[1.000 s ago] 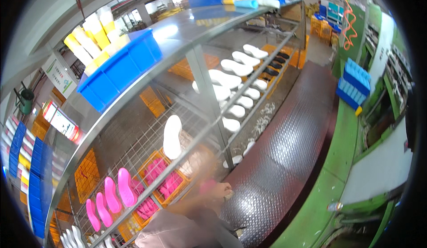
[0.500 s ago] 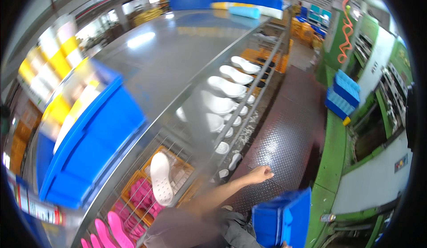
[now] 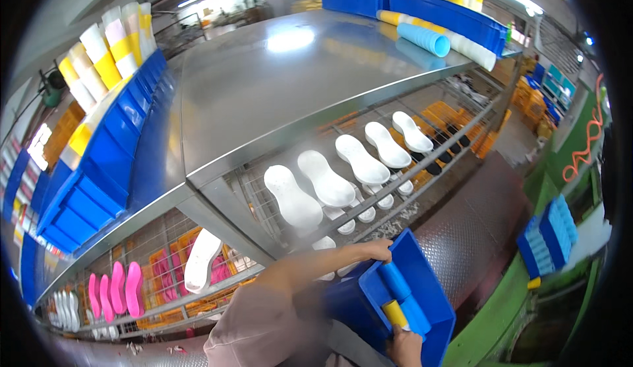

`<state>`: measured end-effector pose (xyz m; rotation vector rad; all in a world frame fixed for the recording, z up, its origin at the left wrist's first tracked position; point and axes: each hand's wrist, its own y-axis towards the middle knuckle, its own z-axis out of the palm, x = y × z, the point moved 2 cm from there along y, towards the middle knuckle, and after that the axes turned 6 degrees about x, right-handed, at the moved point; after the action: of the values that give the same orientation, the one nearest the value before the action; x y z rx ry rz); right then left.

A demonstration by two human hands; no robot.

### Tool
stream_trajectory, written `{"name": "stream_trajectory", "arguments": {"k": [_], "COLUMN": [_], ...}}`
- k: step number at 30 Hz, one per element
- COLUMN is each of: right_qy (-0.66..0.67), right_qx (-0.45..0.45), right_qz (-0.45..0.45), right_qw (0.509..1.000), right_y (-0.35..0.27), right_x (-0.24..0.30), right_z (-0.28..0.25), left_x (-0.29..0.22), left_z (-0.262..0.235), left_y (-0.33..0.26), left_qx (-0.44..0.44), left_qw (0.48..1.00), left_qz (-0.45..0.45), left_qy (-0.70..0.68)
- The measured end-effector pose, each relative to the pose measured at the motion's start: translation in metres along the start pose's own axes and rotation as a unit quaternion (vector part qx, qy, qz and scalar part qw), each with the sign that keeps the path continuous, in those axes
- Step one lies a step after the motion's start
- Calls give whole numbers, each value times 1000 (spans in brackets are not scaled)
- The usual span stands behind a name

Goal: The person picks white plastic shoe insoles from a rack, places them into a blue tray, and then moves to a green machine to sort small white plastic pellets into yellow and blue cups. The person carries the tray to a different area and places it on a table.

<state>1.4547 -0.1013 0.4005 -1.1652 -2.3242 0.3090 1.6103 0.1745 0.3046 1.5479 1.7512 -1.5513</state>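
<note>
A blue plastic bin is tilted in front of me, beside the metal rack. My left hand is closed on the upper left corner of its rim. My right hand is closed at the bin's near end, its fingers beside the yellow cup-like piece; part of its grip is hidden. Inside the bin lie a blue cylindrical piece, another blue one behind it, and the short yellow piece.
White shoe soles stand along the rack's wire shelf, with pink soles farther left. On the metal tabletop are blue bins of stacked cups and a light-blue cup stack. Green machinery runs along the right.
My left hand has come down onto the bin's rim. The bin has swung up and tilted, showing the pieces inside. My view has turned to the left.
</note>
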Motion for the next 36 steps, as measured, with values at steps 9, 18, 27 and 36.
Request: {"name": "stream_trajectory", "arguments": {"k": [9,18,27,36], "right_qy": [26,38,-36,-111], "right_qx": [-367,-216,-248,-304], "right_qz": [-96,165,238,104], "right_qw": [925,962,938,941], "right_y": [167,374,470,647], "right_x": [-251,-585,-697,-802], "right_z": [-226,-205,-354,-522], "left_x": [-130,-211,-297,-373], "left_z": [-52,-70,-114,-148], "left_y": [64,323,528,652], "left_qx": [-36,-65,-83,-181], "left_qw": [988,994,985,971], "left_qz": [84,83,146,18], "left_qy": [-128,33,-26,-157]}}
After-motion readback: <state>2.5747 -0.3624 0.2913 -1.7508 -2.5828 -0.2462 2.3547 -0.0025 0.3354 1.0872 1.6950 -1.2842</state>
